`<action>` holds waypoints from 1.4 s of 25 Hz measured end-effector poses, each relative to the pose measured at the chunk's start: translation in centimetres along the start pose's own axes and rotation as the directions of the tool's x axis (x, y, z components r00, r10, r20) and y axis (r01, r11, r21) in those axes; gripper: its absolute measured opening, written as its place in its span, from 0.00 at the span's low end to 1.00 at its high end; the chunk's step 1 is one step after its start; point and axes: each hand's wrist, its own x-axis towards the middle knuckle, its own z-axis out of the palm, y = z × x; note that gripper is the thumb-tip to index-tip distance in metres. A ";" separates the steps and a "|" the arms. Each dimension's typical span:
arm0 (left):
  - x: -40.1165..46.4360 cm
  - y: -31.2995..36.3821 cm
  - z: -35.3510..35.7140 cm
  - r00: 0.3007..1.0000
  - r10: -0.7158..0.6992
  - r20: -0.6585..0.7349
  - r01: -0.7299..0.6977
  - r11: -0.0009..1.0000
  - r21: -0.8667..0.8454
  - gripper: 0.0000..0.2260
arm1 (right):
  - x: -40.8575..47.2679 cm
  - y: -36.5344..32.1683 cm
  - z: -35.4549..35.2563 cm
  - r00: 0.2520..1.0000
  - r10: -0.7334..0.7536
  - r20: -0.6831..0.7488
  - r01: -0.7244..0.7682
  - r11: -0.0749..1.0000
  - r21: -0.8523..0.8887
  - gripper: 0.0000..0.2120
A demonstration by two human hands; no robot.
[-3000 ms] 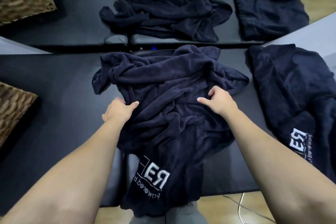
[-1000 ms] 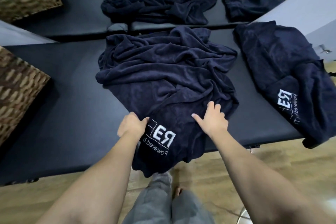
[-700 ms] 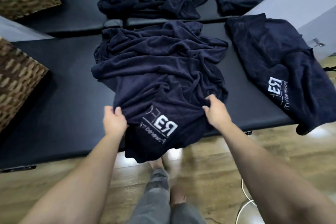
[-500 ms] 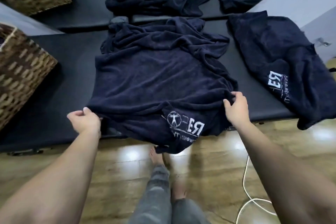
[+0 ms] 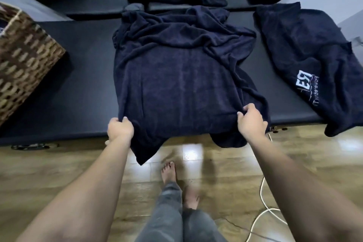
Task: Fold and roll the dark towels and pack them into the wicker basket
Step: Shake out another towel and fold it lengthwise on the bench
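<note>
A dark navy towel [image 5: 176, 76] lies spread on the black table [image 5: 82, 84], its far part still bunched and its near corners hanging over the front edge. My left hand [image 5: 120, 128] grips the towel's near left edge. My right hand [image 5: 251, 122] grips its near right edge. The middle of the towel is pulled fairly flat between them. A wicker basket [image 5: 25, 59] stands at the left end of the table.
A second dark towel [image 5: 314, 61] with a white logo lies at the right, draped over the table's edge. A mirror behind reflects the towels and basket. My feet stand on the wooden floor, and a white cable [image 5: 261, 216] runs there at the right.
My hands slid apart along the towel's near edge and pulled it toward me, flattening it. The logo corner has dropped out of sight under the edge. I stepped back from the table.
</note>
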 end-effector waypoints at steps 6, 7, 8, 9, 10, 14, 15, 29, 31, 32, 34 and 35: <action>-0.2 -1.7 -3.6 0.985 -0.140 -0.103 0.144 0.989 0.041 0.18 | -0.1 0.4 -1.5 0.999 -0.013 0.045 0.012 1.000 0.010 0.19; -0.5 -1.2 -3.7 0.991 -0.081 -0.106 0.090 0.993 0.078 0.18 | 0.0 0.2 -1.6 0.999 -0.035 0.039 0.035 0.999 0.008 0.19; -0.8 -0.6 -3.6 0.995 -0.009 -0.094 0.021 0.993 0.118 0.18 | 0.2 -0.2 -1.8 0.998 -0.051 0.032 0.051 0.998 0.021 0.19; -1.1 0.3 -3.4 0.995 0.067 -0.071 -0.054 0.984 0.169 0.18 | 0.5 -0.5 -1.9 0.998 -0.064 0.023 0.063 0.997 0.045 0.18; -1.2 1.2 -3.1 0.990 0.136 -0.034 -0.126 0.969 0.215 0.18 | 0.9 -0.9 -2.0 0.997 -0.077 0.012 0.076 0.995 0.070 0.17; -0.4 5.0 -1.5 0.922 0.372 0.105 -0.386 0.878 0.284 0.17 | 3.5 -3.5 -2.8 0.992 -0.119 -0.031 0.122 0.983 0.140 0.16; 0.2 6.0 -1.0 0.895 0.424 0.139 -0.446 0.852 0.274 0.17 | 4.3 -4.5 -3.0 0.991 -0.130 -0.036 0.134 0.979 0.154 0.15; 13.4 28.2 3.6 0.751 0.653 0.097 -0.659 0.733 0.167 0.20 | 21.7 -19.3 -4.4 0.998 -0.067 -0.020 0.069 0.987 0.147 0.19; 15.4 30.0 4.1 0.871 0.491 0.022 -0.486 0.855 0.182 0.27 | 23.5 -19.6 -4.6 0.996 0.078 -0.035 -0.073 0.991 0.112 0.30; 16.4 30.7 4.5 0.946 0.323 0.018 -0.320 0.929 0.184 0.33 | 24.5 -19.6 -4.6 0.986 0.166 -0.032 -0.163 0.983 0.087 0.35; 17.6 31.2 5.3 0.998 0.028 0.058 -0.042 0.970 0.241 0.42 | 26.7 -19.4 -4.3 0.950 0.311 0.006 -0.311 0.949 0.045 0.42; 17.6 31.1 5.6 0.996 -0.020 0.091 -0.010 0.950 0.312 0.42 | 27.7 -19.4 -4.0 0.936 0.349 0.037 -0.351 0.936 0.034 0.42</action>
